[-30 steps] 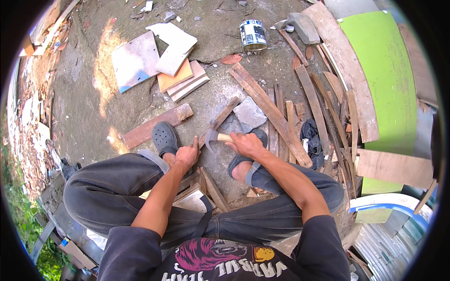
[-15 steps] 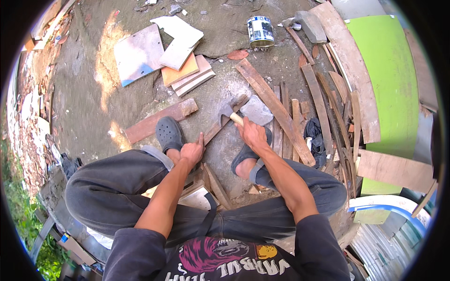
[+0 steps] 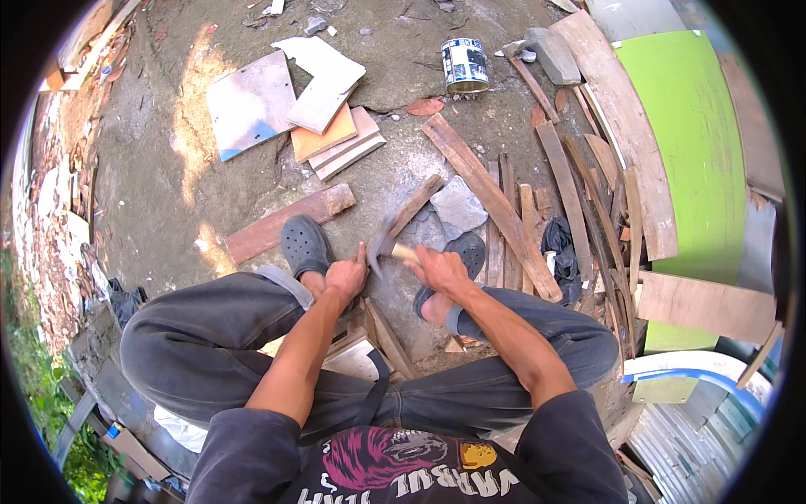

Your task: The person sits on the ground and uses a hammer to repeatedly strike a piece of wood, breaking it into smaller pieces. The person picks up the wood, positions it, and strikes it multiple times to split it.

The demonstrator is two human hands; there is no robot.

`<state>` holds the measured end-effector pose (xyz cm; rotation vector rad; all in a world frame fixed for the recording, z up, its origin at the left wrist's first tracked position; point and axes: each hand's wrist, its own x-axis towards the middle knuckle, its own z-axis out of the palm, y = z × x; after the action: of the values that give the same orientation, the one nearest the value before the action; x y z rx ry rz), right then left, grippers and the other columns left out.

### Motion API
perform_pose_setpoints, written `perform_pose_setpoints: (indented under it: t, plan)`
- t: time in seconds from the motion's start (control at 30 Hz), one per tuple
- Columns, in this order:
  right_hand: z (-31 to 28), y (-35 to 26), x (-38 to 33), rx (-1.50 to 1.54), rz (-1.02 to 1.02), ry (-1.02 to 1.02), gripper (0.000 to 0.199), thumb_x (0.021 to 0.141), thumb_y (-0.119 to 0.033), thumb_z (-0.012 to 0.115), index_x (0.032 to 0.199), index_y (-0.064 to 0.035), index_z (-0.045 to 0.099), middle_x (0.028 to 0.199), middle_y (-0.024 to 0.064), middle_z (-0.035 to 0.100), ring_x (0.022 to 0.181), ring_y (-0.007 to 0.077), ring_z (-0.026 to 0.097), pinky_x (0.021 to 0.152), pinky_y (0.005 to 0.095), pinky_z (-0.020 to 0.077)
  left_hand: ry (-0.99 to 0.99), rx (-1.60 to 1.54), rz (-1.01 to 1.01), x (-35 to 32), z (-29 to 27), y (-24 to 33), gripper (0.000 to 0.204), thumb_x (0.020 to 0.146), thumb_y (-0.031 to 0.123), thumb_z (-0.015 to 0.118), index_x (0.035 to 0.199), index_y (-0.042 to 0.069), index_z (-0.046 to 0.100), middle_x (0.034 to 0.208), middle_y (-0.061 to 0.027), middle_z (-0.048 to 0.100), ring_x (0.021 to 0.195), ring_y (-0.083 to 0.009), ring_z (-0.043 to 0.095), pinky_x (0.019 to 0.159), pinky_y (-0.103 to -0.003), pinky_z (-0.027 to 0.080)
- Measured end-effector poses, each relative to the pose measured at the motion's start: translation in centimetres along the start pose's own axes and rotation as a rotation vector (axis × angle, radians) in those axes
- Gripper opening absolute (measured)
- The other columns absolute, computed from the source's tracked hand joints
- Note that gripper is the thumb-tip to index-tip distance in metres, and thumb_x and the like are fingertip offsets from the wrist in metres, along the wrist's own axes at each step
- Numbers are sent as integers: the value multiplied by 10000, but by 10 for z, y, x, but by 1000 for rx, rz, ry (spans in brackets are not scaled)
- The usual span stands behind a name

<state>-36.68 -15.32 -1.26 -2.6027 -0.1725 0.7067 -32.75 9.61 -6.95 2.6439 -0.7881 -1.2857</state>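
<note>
My right hand [image 3: 443, 270] is closed round the pale wooden handle of a claw hammer [image 3: 405, 253]. The hammer's head, smeared by motion, is over a narrow wooden strip [image 3: 417, 202] between my feet. Closed on the near end of that strip is my left hand [image 3: 345, 276], its index finger stretched along the wood. The strip slants away to the right, its far end beside a grey stone [image 3: 459, 207]. The hammer head hides the strip's middle, and the left fingers' undersides are out of sight.
A reddish plank [image 3: 290, 223] lies beyond my left clog [image 3: 307, 244]. Farther off are stacked tile pieces [image 3: 252, 105] and a paint can [image 3: 465, 67]. To the right are a long board [image 3: 491, 206], several wood strips, a black plastic bag [image 3: 562, 252] and a green panel [image 3: 684, 143].
The hammer has moved nearer to me and left along the strip, toward my left hand. My right hand has shifted the same way; my left hand stays nearly in place.
</note>
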Motion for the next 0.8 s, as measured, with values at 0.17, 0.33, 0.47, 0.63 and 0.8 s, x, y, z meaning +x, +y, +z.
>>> perform_pose_setpoints:
  t: [0.17,0.33,0.47,0.63,0.8]
  plan:
    - [-34,-5,22,80,283,-62,422,980,-491,468,1051,-78,523,736,167,669,636,374,675,533,495,532,100,-30,21,1,6,-7,717,933,324,550,1482,-33,257,978,-227,685,778,-389,690,690,-480,557]
    - [1,-36,18,92,80,-36,448,978,-500,466,1050,-62,522,731,202,662,647,415,668,566,534,527,4,-24,11,1,0,0,704,940,297,535,1485,-37,240,878,-210,707,782,-384,696,718,-480,557]
    - [-12,-21,39,230,437,121,432,979,-475,474,1027,-48,518,794,247,674,705,472,657,635,551,526,-8,-11,20,-1,-2,2,706,940,307,531,1485,-41,246,909,-217,707,790,-389,696,716,-474,558]
    - [-54,-29,41,208,344,143,444,972,-475,484,1017,-34,512,796,258,672,714,476,653,637,562,518,42,-9,13,1,5,-3,720,940,324,534,1485,-45,244,987,-246,683,816,-394,691,732,-472,554]
    - [-51,-9,26,151,389,108,482,966,-482,484,1086,-15,510,814,292,665,740,487,655,667,556,523,7,9,14,-3,-8,7,709,940,280,509,1498,-47,218,1000,-232,695,837,-382,696,760,-463,551]
